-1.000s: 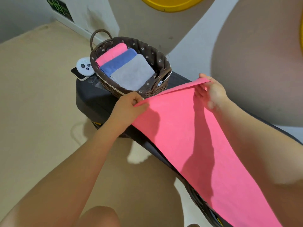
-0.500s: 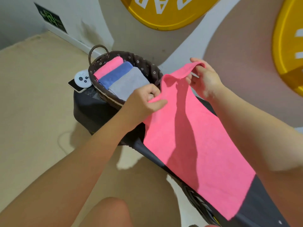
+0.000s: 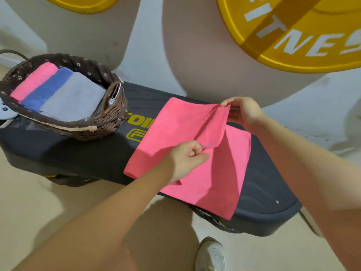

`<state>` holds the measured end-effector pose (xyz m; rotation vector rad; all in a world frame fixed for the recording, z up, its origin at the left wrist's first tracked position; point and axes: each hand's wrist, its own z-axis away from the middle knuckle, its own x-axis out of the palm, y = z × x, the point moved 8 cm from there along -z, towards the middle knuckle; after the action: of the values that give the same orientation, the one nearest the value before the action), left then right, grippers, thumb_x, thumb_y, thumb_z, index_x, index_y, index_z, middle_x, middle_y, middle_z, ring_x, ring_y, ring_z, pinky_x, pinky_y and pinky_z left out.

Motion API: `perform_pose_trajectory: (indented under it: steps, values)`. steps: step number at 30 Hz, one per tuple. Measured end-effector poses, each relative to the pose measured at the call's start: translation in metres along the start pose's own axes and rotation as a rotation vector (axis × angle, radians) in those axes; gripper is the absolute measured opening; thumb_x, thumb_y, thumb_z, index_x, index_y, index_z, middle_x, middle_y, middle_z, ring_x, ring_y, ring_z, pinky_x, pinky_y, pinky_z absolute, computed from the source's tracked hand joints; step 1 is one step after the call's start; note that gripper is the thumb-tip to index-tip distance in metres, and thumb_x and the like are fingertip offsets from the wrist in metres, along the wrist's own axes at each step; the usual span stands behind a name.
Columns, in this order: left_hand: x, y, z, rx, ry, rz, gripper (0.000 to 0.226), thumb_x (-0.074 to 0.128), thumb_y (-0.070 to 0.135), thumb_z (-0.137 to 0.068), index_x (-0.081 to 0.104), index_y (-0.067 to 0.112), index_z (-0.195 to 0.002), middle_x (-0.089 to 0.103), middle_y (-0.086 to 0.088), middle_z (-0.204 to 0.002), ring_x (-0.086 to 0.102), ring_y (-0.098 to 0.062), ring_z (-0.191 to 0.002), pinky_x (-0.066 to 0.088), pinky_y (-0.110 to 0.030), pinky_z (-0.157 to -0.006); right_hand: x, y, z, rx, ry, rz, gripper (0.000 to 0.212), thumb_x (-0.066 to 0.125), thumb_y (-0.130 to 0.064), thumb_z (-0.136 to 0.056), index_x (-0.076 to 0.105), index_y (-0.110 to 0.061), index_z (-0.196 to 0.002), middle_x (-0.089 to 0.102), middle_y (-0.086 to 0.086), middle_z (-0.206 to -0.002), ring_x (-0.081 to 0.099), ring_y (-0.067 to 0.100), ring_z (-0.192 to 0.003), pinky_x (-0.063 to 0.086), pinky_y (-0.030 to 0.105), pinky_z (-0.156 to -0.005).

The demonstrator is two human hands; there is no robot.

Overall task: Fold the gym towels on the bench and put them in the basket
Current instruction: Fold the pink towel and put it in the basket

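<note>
My left hand [image 3: 184, 159] pinches the near corner of the pink towel [image 3: 175, 130]; my right hand [image 3: 243, 112] pinches the far corner. The towel lies on the black bench [image 3: 263, 184], half folded over, w/ one edge hanging off the front. If I let go crooked, the corners won't match & it may slip off, b/c it's soft and floppy. The woven basket [image 3: 109, 118] nearby holds 3 folded towels.

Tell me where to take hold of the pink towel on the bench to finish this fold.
Keep to the two corners of the raised flap of the pink towel, from above: left hand at the near corner, right hand at the far one. That edge is lifted clear; the rest lies flat on the bench.
</note>
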<state>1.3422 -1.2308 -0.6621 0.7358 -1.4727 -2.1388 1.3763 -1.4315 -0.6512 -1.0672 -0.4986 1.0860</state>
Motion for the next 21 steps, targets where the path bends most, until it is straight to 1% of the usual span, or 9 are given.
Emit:
perform_pose_trajectory:
  steps: [2,4,7,10,11,14,16,18,21]
  values:
    - [0.022,0.002,-0.006,0.003,-0.053,-0.023,0.035,0.057,0.014,-0.089,0.038,0.019,-0.061,0.034,0.011,-0.038,0.025,-0.001,-0.038,0.021,-0.015,-0.041,-0.021,0.008,0.0,0.028,0.045,-0.136,0.03,0.038,-0.012,-0.091,0.056,-0.011,-0.068,0.059,0.001,-0.068,0.055,0.016,-0.062,0.05,0.024,-0.058]
    - [0.042,0.002,-0.013,0.004,-0.113,-0.061,0.036,0.058,0.017,-0.088,0.038,0.021,-0.058,0.031,0.011,-0.045,0.025,-0.002,-0.043,0.022,-0.018,-0.043,-0.042,0.015,-0.001,0.014,0.091,-0.105,0.027,0.048,-0.018,-0.093,0.053,-0.015,-0.067,0.053,0.001,-0.067,0.052,0.014,-0.06,0.049,0.022,-0.055]
    - [0.071,-0.008,-0.02,-0.036,-0.223,-0.093,0.034,0.06,0.025,-0.086,0.04,0.023,-0.058,0.033,0.007,-0.053,0.03,-0.01,-0.051,0.027,-0.025,-0.052,-0.073,0.033,-0.008,-0.036,0.2,0.213,0.031,0.043,0.011,-0.086,0.056,-0.017,-0.082,0.049,0.0,-0.068,0.048,0.009,-0.049,0.042,0.017,-0.042]
    - [0.095,-0.023,-0.023,-0.098,-0.294,-0.175,0.03,0.06,0.029,-0.085,0.043,0.024,-0.061,0.034,0.006,-0.055,0.032,-0.013,-0.053,0.029,-0.028,-0.054,-0.091,0.065,-0.016,0.009,0.279,0.319,0.039,0.045,0.012,-0.083,0.056,-0.013,-0.112,0.048,-0.003,-0.074,0.056,0.013,-0.056,0.052,0.028,-0.056]
    - [0.101,-0.028,-0.024,-0.106,-0.307,-0.21,0.029,0.059,0.028,-0.086,0.043,0.023,-0.063,0.034,0.007,-0.054,0.032,-0.01,-0.05,0.029,-0.024,-0.052,-0.095,0.076,-0.018,0.038,0.299,0.325,0.037,0.05,0.009,-0.083,0.056,-0.012,-0.113,0.047,-0.003,-0.075,0.057,0.018,-0.063,0.053,0.035,-0.064]
    - [0.116,-0.037,-0.024,-0.096,-0.337,-0.268,0.023,0.06,0.026,-0.087,0.046,0.017,-0.07,0.034,0.008,-0.052,0.029,-0.002,-0.041,0.025,-0.015,-0.043,-0.1,0.099,-0.021,0.082,0.339,0.393,0.015,0.052,0.0,-0.084,0.056,-0.014,-0.081,0.049,-0.003,-0.069,0.053,0.023,-0.082,0.052,0.043,-0.078]
    - [0.122,-0.043,-0.023,-0.103,-0.356,-0.32,0.022,0.06,0.025,-0.086,0.047,0.017,-0.07,0.034,0.007,-0.05,0.029,-0.002,-0.037,0.023,-0.013,-0.039,-0.103,0.103,-0.024,0.074,0.392,0.375,0.026,0.049,0.0,-0.084,0.051,-0.019,-0.066,0.049,-0.003,-0.065,0.052,0.022,-0.08,0.049,0.036,-0.068]
    - [0.127,-0.048,-0.023,-0.107,-0.38,-0.38,0.024,0.06,0.026,-0.086,0.045,0.018,-0.069,0.034,0.007,-0.049,0.03,-0.003,-0.036,0.024,-0.013,-0.038,-0.101,0.101,-0.024,0.043,0.396,0.422,0.025,0.048,0.0,-0.085,0.057,-0.018,-0.069,0.052,-0.003,-0.067,0.052,0.021,-0.079,0.043,0.022,-0.056]
    - [0.131,-0.053,-0.024,-0.119,-0.4,-0.413,0.026,0.059,0.027,-0.086,0.043,0.02,-0.066,0.035,0.008,-0.05,0.03,-0.003,-0.036,0.024,-0.013,-0.038,-0.095,0.092,-0.022,-0.008,0.396,0.627,0.023,0.047,-0.001,-0.087,0.068,-0.006,-0.096,0.065,0.008,-0.093,0.058,0.026,-0.092,0.041,0.023,-0.067]
